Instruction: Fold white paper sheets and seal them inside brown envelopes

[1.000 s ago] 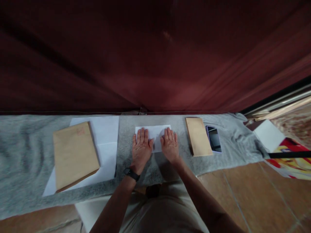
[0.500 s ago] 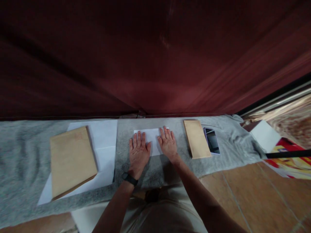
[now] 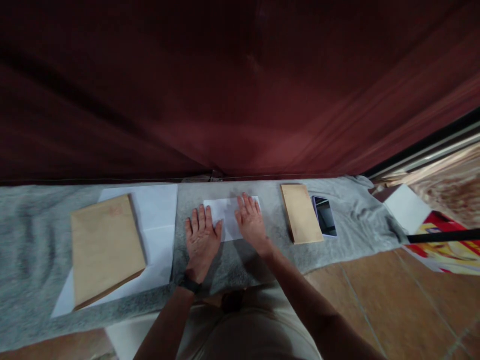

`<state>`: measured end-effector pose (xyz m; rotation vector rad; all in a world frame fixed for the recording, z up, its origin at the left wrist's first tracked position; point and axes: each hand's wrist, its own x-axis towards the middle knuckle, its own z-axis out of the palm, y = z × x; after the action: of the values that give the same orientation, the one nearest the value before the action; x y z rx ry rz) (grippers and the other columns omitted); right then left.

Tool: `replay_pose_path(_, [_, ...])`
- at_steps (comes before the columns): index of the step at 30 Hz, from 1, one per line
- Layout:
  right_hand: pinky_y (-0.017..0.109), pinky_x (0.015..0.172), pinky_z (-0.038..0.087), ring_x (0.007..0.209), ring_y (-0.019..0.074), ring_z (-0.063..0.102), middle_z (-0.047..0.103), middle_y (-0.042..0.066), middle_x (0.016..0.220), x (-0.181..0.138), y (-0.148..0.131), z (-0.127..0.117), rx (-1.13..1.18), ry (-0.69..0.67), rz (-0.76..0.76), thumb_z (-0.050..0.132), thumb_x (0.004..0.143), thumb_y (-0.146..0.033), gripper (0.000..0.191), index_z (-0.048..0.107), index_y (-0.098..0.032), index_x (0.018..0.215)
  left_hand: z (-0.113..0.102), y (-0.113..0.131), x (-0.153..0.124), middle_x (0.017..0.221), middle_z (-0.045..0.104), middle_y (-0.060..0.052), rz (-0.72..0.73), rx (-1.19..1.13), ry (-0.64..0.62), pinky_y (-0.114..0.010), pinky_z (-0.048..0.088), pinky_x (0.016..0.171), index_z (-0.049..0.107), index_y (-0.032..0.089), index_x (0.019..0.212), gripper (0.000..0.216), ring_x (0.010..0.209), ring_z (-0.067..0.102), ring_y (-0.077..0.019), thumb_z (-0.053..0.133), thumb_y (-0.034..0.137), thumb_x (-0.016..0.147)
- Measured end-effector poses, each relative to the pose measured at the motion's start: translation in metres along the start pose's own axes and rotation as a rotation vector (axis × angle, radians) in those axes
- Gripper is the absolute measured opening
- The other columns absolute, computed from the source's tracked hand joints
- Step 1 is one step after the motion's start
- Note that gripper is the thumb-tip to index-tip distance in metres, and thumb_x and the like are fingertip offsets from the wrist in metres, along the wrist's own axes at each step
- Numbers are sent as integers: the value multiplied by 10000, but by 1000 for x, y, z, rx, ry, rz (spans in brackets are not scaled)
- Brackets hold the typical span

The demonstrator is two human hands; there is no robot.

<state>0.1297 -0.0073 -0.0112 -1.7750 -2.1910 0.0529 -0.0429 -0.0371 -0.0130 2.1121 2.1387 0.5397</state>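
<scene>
One small white paper (image 3: 229, 219) lies on the grey cloth (image 3: 358, 215). My left hand (image 3: 203, 239), fingers spread, is at the paper's left edge; my right hand (image 3: 252, 222), fingers slightly apart, covers its right part.

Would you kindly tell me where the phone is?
In the head view, the phone lies right of centre on the grey cloth, just right of the smaller brown envelope.

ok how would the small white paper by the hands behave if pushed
The small white paper is probably light and bendy, showing almost no thickness. It seems unlikely to roll or tip, lying flat on the grey cloth.
</scene>
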Motion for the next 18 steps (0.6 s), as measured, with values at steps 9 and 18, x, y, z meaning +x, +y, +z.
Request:
replay_pose_path(9, [497, 1279, 254, 1549, 275, 355, 387, 108, 1672, -6, 1, 13, 62, -28, -61, 428, 1096, -363, 531, 424, -179, 1594, 3, -2, -1, 1651, 380, -219, 11, -29, 70, -646, 200, 1265, 379, 58, 1596, 627, 1556, 314, -395, 356, 377, 1056])
replay_pose_path(18, [516, 1281, 239, 1561, 295, 331, 350, 123, 1686, -6, 21, 9, 19, -46, -12, 440, 1073, -310, 559, 392, -168, 1612, 15, 36, 24, 1645, 418, -165, 185, -94, -7, -560, 233, 1285, 432, 97, 1573, 609, 1581, 284, -329, 406, 399, 1045])
